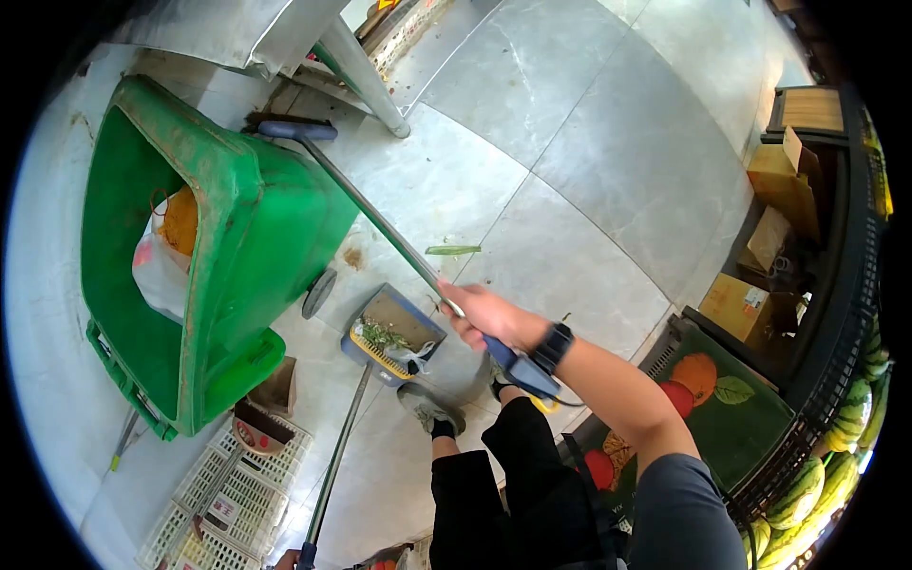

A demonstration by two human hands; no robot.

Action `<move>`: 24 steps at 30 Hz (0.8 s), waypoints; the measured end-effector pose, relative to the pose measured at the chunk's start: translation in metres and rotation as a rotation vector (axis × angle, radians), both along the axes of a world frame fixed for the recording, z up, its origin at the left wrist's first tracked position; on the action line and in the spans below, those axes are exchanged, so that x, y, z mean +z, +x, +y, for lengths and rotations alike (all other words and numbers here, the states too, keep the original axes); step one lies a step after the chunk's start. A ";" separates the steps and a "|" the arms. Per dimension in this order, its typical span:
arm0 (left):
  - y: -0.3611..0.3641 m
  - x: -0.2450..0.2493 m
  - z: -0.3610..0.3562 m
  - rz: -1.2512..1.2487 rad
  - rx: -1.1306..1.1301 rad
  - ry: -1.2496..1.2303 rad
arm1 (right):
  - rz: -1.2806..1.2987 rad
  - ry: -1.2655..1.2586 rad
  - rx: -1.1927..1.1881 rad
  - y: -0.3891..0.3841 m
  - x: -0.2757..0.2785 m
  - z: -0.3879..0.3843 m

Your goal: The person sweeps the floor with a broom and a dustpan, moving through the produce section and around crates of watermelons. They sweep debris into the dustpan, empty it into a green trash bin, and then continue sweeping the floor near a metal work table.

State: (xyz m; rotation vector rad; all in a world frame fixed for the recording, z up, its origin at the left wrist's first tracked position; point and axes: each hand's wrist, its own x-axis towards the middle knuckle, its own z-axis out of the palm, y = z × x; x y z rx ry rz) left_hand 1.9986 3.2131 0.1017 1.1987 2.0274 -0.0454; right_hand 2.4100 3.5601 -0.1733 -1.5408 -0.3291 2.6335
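My right hand [486, 315] is closed round the metal handle of a broom [375, 217]. The broom's blue-grey head [296, 130] rests on the floor behind the green bin, near a metal table leg. At the bottom edge, only part of my left hand [286, 560] shows, at the dark grip of a long-handled dustpan [418, 323]. The dustpan sits on the tiles in front of my shoes and holds green plant scraps [382, 336] and a bit of clear plastic. A long green scrap [453, 250] lies on the floor beside the broom handle.
A large green wheeled bin [285, 204] with bags inside lies tilted at left. White plastic crates [242, 484] stand below it. A metal table leg [366, 81] rises at top. On the right are shelves with cardboard boxes [736, 306] and watermelons [798, 494].
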 end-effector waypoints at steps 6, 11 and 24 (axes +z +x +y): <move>-0.003 0.004 0.004 -0.086 -0.024 -0.031 | 0.004 0.021 -0.072 0.003 0.042 -0.014; 0.002 0.005 0.009 -0.113 -0.071 0.008 | -0.044 0.331 0.000 -0.034 -0.016 0.019; -0.016 -0.003 -0.011 -0.193 -0.016 0.095 | -0.133 0.181 -0.020 -0.002 -0.022 -0.063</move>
